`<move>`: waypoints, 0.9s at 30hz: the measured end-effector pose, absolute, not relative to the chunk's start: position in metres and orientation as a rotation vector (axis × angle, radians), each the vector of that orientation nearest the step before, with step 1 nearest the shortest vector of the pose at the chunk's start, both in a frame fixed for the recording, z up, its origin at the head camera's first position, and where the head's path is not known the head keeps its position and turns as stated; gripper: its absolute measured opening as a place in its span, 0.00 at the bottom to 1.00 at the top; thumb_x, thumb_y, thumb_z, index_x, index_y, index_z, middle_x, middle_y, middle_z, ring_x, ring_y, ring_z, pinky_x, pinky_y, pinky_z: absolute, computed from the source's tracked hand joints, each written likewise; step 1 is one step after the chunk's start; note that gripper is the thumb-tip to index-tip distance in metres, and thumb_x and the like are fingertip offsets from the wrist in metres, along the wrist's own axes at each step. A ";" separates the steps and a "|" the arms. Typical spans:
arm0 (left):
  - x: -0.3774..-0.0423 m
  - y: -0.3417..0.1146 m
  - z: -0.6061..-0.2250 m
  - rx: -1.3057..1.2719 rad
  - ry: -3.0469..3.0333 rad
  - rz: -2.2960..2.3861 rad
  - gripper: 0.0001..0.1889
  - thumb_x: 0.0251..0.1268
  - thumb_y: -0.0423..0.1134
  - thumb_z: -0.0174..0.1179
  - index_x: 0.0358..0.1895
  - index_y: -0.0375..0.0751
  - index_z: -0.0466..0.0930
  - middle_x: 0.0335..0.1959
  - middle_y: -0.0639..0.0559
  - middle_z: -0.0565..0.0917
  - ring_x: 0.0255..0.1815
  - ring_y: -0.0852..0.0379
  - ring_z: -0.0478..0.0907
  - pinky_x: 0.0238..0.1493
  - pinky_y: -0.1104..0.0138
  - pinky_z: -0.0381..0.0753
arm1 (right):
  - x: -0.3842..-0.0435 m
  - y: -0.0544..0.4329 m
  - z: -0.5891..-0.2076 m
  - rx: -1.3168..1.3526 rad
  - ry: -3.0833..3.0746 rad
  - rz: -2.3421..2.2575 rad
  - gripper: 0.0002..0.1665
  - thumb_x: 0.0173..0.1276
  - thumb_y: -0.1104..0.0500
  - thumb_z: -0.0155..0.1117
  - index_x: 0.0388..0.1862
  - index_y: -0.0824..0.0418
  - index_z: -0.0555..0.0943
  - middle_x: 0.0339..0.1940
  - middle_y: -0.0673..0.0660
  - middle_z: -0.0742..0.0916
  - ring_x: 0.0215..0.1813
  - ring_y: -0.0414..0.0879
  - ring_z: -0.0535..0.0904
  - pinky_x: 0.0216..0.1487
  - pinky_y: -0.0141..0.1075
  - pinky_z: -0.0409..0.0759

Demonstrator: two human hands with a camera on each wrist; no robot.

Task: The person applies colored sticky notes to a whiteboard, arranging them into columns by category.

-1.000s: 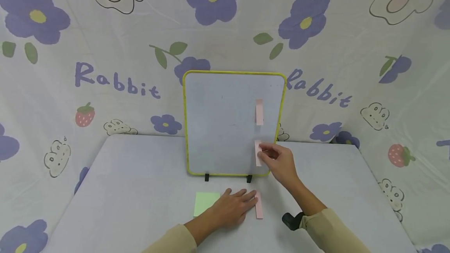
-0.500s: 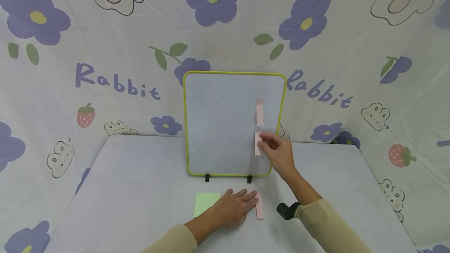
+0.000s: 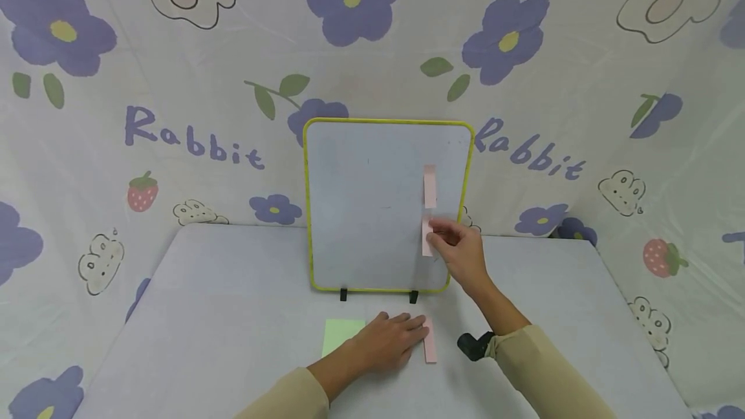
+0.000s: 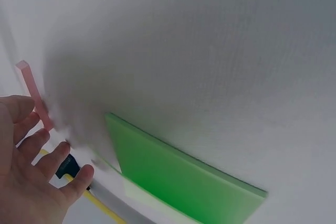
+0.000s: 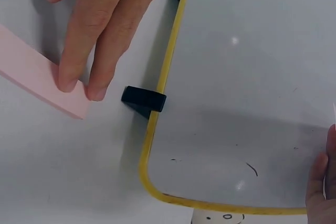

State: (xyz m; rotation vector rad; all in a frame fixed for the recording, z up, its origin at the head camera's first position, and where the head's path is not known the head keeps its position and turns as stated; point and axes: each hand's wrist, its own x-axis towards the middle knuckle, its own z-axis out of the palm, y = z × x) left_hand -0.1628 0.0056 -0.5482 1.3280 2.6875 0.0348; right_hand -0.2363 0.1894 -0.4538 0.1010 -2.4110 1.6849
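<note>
Pink strip (image 3: 427, 250) pinched by the right hand (image 3: 464, 255) — left hand (image 3: 386, 343), fingers extended, touching a pink pad (image 3: 431, 350)

Right hand (image 3: 464, 254), held pink strip (image 3: 427, 248) higher against whiteboard (image 3: 361, 218).

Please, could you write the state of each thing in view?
Whiteboard: standing on black feet
Upper pink strip: attached to Whiteboard
Lower pink strip: pinched by right hand
Pink pad: flat on table, touched by left hand
Green pad: flat, partly hidden in head view
</note>
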 end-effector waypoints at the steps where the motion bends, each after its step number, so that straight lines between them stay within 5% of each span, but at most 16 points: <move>1: -0.163 0.006 -0.547 1.327 2.687 0.046 0.22 0.82 0.47 0.52 0.75 0.58 0.73 0.77 0.60 0.73 0.74 0.59 0.74 0.62 0.57 0.81 | -0.236 0.190 -0.454 0.101 -2.412 1.684 0.15 0.71 0.69 0.68 0.56 0.71 0.86 0.52 0.69 0.89 0.42 0.35 0.83 0.42 0.20 0.79; 7: -0.166 0.006 -0.531 1.337 2.756 0.161 0.20 0.80 0.43 0.55 0.70 0.54 0.79 0.73 0.55 0.78 0.71 0.59 0.77 0.59 0.59 0.83 | -0.236 0.190 -0.456 0.115 -2.411 1.689 0.16 0.71 0.68 0.69 0.56 0.72 0.85 0.52 0.70 0.89 0.41 0.34 0.82 0.41 0.19 0.78; 13: -0.182 0.005 -0.511 1.453 3.040 0.343 0.11 0.73 0.38 0.62 0.52 0.46 0.90 0.50 0.54 0.90 0.49 0.59 0.88 0.45 0.66 0.86 | -0.237 0.191 -0.457 0.144 -2.400 1.691 0.17 0.71 0.69 0.69 0.57 0.73 0.85 0.53 0.71 0.89 0.42 0.33 0.83 0.42 0.19 0.78; 16: -0.191 0.004 -0.498 1.488 3.222 0.401 0.09 0.68 0.35 0.64 0.47 0.43 0.90 0.45 0.53 0.90 0.45 0.58 0.88 0.41 0.66 0.85 | -0.235 0.190 -0.458 0.151 -2.394 1.689 0.16 0.70 0.70 0.69 0.56 0.72 0.85 0.52 0.70 0.89 0.42 0.33 0.83 0.43 0.19 0.78; 27: -0.222 0.002 -0.462 1.426 3.459 -0.012 0.26 0.73 0.40 0.60 0.72 0.42 0.76 0.74 0.52 0.77 0.75 0.52 0.73 0.61 0.55 0.80 | -0.228 0.188 -0.459 0.171 -2.383 1.666 0.16 0.70 0.70 0.69 0.56 0.73 0.85 0.52 0.70 0.89 0.42 0.34 0.84 0.43 0.19 0.80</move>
